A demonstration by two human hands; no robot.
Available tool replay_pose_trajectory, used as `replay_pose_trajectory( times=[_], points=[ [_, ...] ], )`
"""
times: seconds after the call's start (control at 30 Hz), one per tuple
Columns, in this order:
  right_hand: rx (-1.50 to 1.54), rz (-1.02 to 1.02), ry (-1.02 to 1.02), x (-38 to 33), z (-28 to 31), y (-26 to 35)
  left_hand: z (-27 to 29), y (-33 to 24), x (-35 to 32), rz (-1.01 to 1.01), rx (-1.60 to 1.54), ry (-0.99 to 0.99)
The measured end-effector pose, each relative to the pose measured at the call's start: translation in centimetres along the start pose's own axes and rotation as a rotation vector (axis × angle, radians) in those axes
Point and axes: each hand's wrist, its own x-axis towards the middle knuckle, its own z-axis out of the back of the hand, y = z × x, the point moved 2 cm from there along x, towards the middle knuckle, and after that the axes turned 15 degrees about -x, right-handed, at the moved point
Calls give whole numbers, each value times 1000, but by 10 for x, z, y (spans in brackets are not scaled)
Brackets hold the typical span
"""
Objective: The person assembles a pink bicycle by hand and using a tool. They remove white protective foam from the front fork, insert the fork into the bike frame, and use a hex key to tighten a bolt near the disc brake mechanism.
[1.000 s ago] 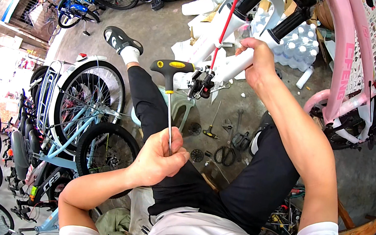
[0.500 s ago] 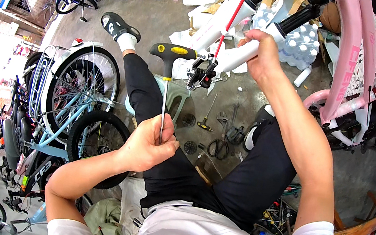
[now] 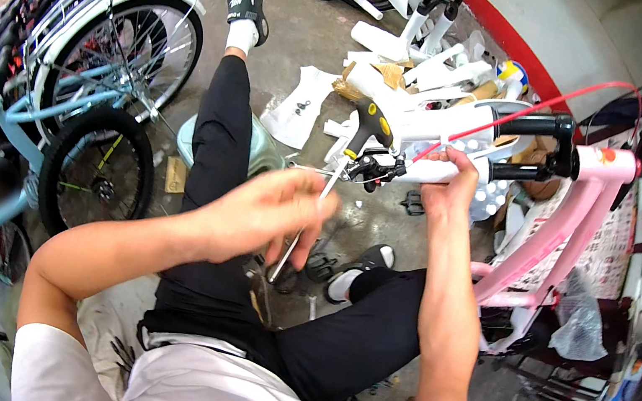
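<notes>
My left hand [image 3: 264, 212], smeared by motion, has its fingers loosely around the long steel shaft of a T-handle hex key [image 3: 373, 127]. The key's black-and-yellow handle is up beside a black brake caliper [image 3: 374, 170]; whether its tip sits in a bolt cannot be made out. My right hand [image 3: 451, 184] is closed around the white lower leg of a bicycle fork [image 3: 417, 172], just right of the caliper. A red cable [image 3: 537, 103] arches from the caliper to the head of the pink bicycle frame [image 3: 544, 238].
A light-blue bicycle [image 3: 34, 114] and a loose black-tyred wheel [image 3: 98, 172] stand at left. White packing tubes and paper [image 3: 382, 41] litter the floor ahead. A pale green stool [image 3: 262, 148] is beside my left leg. Bubble wrap [image 3: 583, 317] hangs at right.
My view has swung right, showing more of the pink frame. The hex key has tilted, its handle leaning right. My left fingers have loosened on its shaft; my right hand keeps the fork leg.
</notes>
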Motion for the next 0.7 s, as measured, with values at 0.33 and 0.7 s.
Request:
replay_pose_trajectory(
  times=[0.33, 0.7],
  points=[
    [-91, 5, 9, 0, 6, 7, 3, -16, 43, -180, -280, -36],
    [-106, -26, -35, -3, 2, 3, 32, 14, 23, -215, -265, -211]
  ],
)
